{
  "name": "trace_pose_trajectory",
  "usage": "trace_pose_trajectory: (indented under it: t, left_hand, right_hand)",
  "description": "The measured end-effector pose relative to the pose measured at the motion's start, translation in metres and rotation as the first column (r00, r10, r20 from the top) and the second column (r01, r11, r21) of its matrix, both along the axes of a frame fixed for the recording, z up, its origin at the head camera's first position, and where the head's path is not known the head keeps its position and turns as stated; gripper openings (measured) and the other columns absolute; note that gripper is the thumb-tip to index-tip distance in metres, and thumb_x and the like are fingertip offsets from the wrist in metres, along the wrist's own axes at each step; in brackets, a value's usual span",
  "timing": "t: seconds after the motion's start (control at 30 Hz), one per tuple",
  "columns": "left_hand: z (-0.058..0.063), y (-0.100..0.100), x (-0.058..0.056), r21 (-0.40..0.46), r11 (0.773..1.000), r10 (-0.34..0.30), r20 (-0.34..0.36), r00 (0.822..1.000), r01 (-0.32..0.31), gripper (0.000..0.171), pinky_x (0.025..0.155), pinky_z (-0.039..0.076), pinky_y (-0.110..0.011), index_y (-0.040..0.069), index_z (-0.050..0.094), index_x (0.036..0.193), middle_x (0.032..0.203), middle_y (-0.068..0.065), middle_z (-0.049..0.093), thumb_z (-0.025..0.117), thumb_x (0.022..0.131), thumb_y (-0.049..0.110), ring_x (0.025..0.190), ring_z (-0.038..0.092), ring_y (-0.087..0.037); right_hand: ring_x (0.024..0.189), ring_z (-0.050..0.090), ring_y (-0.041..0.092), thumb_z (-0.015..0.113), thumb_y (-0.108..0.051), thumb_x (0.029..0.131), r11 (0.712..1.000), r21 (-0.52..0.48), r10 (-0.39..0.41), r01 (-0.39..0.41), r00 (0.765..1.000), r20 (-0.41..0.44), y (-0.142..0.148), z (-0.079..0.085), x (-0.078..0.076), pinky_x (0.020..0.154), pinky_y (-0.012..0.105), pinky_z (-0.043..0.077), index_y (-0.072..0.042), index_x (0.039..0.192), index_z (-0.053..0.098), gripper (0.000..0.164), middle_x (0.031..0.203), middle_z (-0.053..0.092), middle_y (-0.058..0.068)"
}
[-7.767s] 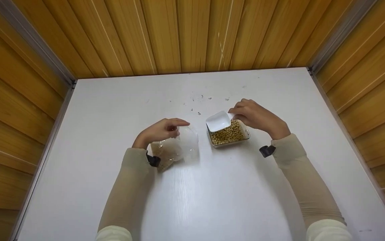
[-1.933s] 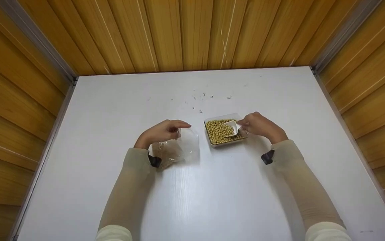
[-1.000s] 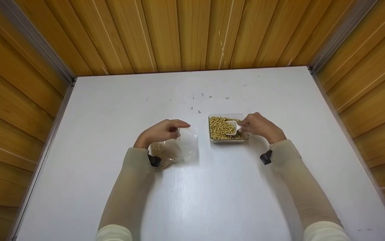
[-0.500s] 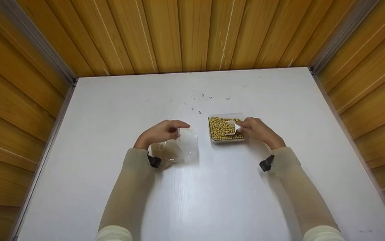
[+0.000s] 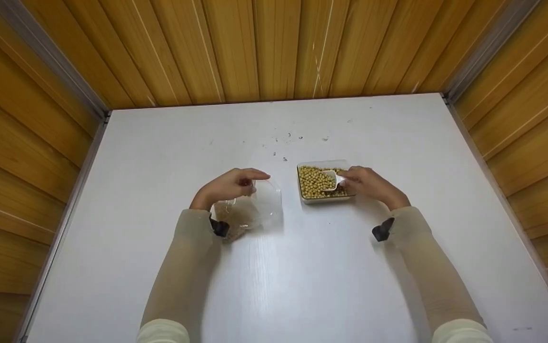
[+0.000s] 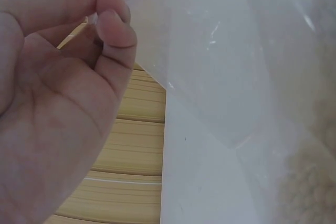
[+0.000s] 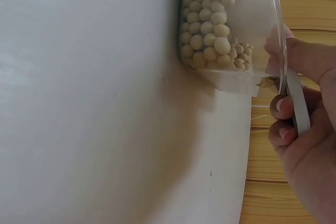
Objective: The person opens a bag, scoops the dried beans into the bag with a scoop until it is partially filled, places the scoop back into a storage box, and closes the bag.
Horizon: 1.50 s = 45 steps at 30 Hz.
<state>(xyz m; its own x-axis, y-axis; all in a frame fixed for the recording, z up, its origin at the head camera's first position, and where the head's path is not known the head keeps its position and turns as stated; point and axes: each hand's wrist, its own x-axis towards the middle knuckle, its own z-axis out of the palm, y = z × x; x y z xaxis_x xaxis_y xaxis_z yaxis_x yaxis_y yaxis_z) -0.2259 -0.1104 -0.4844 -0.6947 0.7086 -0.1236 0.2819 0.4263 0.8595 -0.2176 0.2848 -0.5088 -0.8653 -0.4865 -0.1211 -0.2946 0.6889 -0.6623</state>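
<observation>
My left hand point(image 5: 228, 185) pinches the top edge of a clear plastic bag point(image 5: 270, 207) between thumb and fingers. Tan beans point(image 6: 310, 195) show blurred in the bag's lower part in the left wrist view. To the right stands a clear rectangular container point(image 5: 326, 201) holding many pale yellow soybeans point(image 5: 313, 181). My right hand point(image 5: 370, 185) grips the handle point(image 7: 299, 103) of a small white scoop point(image 5: 336, 179). The scoop's bowl lies partly sunk among the soybeans, near the container's right side, and the fingers partly hide its handle.
Both things rest on a white table point(image 5: 274, 286). Small dark marks point(image 5: 285, 159) dot its surface beyond the container. Yellow wood-look panels point(image 5: 274, 52) enclose the back and both sides.
Earlier the scoop was raised and tilted above the container; now it is down in the soybeans. The container has turned slightly straighter. My left hand and the bag have hardly moved.
</observation>
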Motion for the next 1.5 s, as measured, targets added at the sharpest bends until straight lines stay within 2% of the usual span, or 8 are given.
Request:
trace_pose_trajectory:
  t: [0.17, 0.33, 0.43, 0.57, 1.0, 1.17, 1.33, 1.5]
  left_hand:
    - [0.001, -0.001, -0.001, -0.008, 1.000, -0.005, -0.011, 1.000, 0.005, 0.042, 0.073, 0.043, -0.029, 0.001, 0.052, 0.137, 0.143, -0.016, 0.048, 0.048, 0.095, -0.002, 0.082, 0.050, -0.020]
    - [0.022, 0.001, 0.010, 0.012, 1.000, -0.023, -0.005, 1.000, 0.023, 0.042, 0.073, 0.041, -0.029, -0.003, 0.052, 0.135, 0.142, -0.022, 0.048, 0.047, 0.094, -0.004, 0.080, 0.048, -0.019]
    - [0.019, 0.000, 0.008, 0.020, 1.000, -0.021, -0.004, 1.000, 0.021, 0.043, 0.073, 0.042, -0.029, 0.000, 0.053, 0.135, 0.141, -0.018, 0.050, 0.047, 0.093, -0.003, 0.078, 0.048, -0.017]
    - [0.002, -0.003, -0.001, 0.018, 1.000, -0.006, -0.005, 1.000, 0.007, 0.044, 0.071, 0.042, -0.027, 0.005, 0.055, 0.136, 0.141, -0.011, 0.052, 0.048, 0.092, -0.001, 0.076, 0.049, -0.015]
    - [0.002, -0.005, 0.000, 0.017, 1.000, -0.001, -0.021, 1.000, 0.002, 0.044, 0.069, 0.041, -0.028, 0.006, 0.056, 0.135, 0.140, -0.010, 0.053, 0.049, 0.092, 0.000, 0.073, 0.047, -0.016]
    - [0.003, -0.004, 0.000, 0.008, 1.000, -0.001, -0.023, 1.000, 0.002, 0.044, 0.068, 0.041, -0.027, 0.007, 0.055, 0.136, 0.141, -0.009, 0.052, 0.049, 0.093, 0.000, 0.073, 0.048, -0.015]
    - [0.002, -0.005, 0.000, 0.021, 1.000, 0.001, -0.013, 1.000, -0.001, 0.044, 0.068, 0.041, -0.027, 0.005, 0.055, 0.135, 0.141, -0.011, 0.052, 0.049, 0.092, -0.002, 0.074, 0.048, -0.016]
    - [0.001, -0.005, 0.000, 0.022, 1.000, 0.010, 0.012, 1.000, -0.010, 0.044, 0.068, 0.041, -0.027, 0.004, 0.053, 0.137, 0.142, -0.012, 0.050, 0.049, 0.094, -0.001, 0.077, 0.048, -0.018]
  right_hand:
    - [0.090, 0.053, 0.020, 0.055, -0.015, 0.097, 1.000, -0.024, 0.005, -0.005, 1.000, -0.001, 0.002, -0.001, -0.001, 0.081, 0.037, 0.045, 0.002, 0.133, 0.054, 0.040, 0.100, 0.063, 0.013]
    - [0.091, 0.055, 0.020, 0.055, -0.016, 0.097, 0.998, -0.057, -0.002, 0.003, 1.000, 0.026, 0.003, -0.001, -0.002, 0.082, 0.035, 0.045, 0.000, 0.135, 0.053, 0.041, 0.101, 0.064, 0.013]
    - [0.092, 0.054, 0.021, 0.055, -0.017, 0.097, 0.998, -0.067, -0.014, 0.018, 0.998, 0.061, 0.003, 0.000, -0.002, 0.085, 0.038, 0.045, -0.001, 0.136, 0.052, 0.042, 0.103, 0.063, 0.013]
    - [0.097, 0.053, 0.022, 0.054, -0.018, 0.098, 0.997, -0.074, -0.029, 0.035, 0.996, 0.082, 0.004, 0.000, -0.002, 0.089, 0.042, 0.044, -0.002, 0.137, 0.051, 0.042, 0.106, 0.063, 0.013]
    - [0.103, 0.055, 0.026, 0.053, -0.017, 0.098, 0.994, -0.100, -0.040, 0.048, 0.995, 0.086, 0.007, -0.002, -0.004, 0.090, 0.041, 0.043, -0.001, 0.136, 0.052, 0.041, 0.109, 0.063, 0.017]
    - [0.097, 0.054, 0.021, 0.055, -0.018, 0.097, 0.994, -0.099, -0.038, 0.044, 0.997, 0.063, 0.010, 0.001, -0.004, 0.085, 0.034, 0.044, 0.000, 0.134, 0.054, 0.042, 0.108, 0.063, 0.017]
    - [0.100, 0.052, 0.016, 0.054, -0.021, 0.098, 0.994, -0.104, -0.036, 0.041, 0.998, 0.042, 0.015, 0.002, -0.005, 0.090, 0.038, 0.044, -0.001, 0.135, 0.054, 0.042, 0.109, 0.063, 0.015]
    - [0.099, 0.048, 0.015, 0.053, -0.024, 0.099, 0.989, -0.134, -0.042, 0.056, 0.994, 0.105, 0.018, 0.003, -0.004, 0.088, 0.031, 0.042, -0.001, 0.137, 0.051, 0.045, 0.110, 0.061, 0.015]
